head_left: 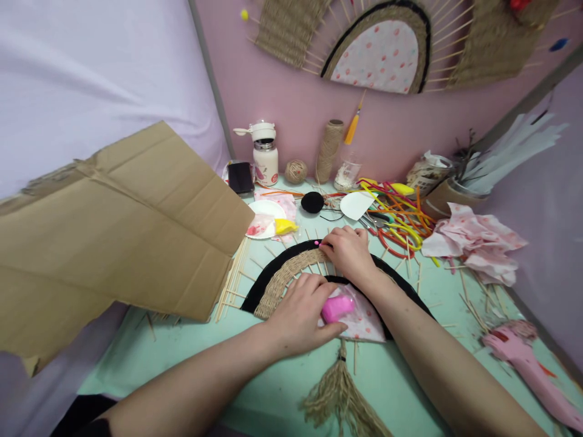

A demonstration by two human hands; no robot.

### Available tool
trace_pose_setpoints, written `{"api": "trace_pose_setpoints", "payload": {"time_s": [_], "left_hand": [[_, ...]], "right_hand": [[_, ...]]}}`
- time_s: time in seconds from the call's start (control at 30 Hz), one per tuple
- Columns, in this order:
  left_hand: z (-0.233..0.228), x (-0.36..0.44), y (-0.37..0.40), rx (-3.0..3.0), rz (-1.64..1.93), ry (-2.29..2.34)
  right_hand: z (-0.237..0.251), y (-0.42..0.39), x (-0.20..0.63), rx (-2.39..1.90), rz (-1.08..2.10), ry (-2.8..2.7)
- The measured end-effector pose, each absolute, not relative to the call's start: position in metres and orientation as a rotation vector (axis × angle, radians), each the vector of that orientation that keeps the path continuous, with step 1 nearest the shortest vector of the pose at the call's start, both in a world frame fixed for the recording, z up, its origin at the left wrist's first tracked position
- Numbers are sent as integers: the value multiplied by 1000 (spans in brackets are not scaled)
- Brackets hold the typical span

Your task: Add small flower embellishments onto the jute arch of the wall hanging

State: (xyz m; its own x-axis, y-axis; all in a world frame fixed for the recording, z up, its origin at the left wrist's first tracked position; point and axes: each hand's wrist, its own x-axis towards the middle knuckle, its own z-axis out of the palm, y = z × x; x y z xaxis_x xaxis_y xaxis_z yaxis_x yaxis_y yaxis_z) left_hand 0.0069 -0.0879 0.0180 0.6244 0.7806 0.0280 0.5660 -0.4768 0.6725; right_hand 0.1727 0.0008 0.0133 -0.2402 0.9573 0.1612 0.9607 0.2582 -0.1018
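Pink wall [282,85] behind, a half-round woven hanging [378,57] on it. Mint-covered table [182,358] below. Along its far edge: white bottle [266,164] with lid raised, twine ball [296,172], tall twine spool [330,152]. Large cardboard sheet [136,230] overhangs the left edge. Toward the right edge, a pink glue gun [523,358]; farther back, tangled coloured cords [412,229].

Half-round panel [268,276], black-rimmed with a woven band, lies mid-table, arch toward the far edge; tassel [341,394] trails from its straight side toward the near edge. Left hand [303,312] rests over the panel, fingers loosely curved, thumb apart; pink lump [336,309] in clear plastic sits between thumb and forefinger. Cannot tell whether it is gripped. Right hand [347,249] at top of the arch, fingertips drawn together at the black rim, just beside tiny pink dots [317,243]. Cannot tell if they grasp anything.
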Motion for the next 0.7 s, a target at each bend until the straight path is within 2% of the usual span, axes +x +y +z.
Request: {"api": "trace_pose_setpoints", "payload": {"time_s": [0.7], "left_hand": [[21, 5, -87, 2203, 449, 1027]], "right_hand": [[18, 2, 179, -1806, 52, -2328]]}}
